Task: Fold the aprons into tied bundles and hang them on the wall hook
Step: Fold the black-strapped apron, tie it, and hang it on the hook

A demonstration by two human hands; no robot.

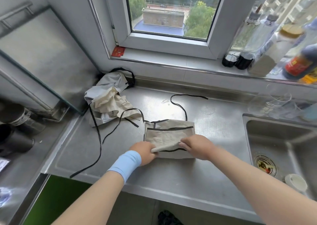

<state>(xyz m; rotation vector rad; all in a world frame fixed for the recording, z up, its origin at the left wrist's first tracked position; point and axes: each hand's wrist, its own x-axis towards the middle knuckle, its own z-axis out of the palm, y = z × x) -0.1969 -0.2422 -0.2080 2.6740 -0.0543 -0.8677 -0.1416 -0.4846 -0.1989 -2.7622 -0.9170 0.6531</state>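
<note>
The beige apron (pixel 169 135) – folded flat, black-trimmed, straps (pixel 180 104) trailing toward 12 o'clock – lies on the counter (pixel 171 176); left hand (pixel 145 152) and right hand (pixel 197 149) pinch its rolled near edge.

Bare bench (pixel 214 121) lies open right of the folded apron (pixel 169 133) as far as the sink (pixel 274 133); left of it, loose black ties (pixel 99 139) and a heap of crumpled aprons (pixel 106 103) crowd the steel

Steel counter (pixel 171 173): folded apron (pixel 169 132), crumpled aprons (pixel 108 101).
</note>
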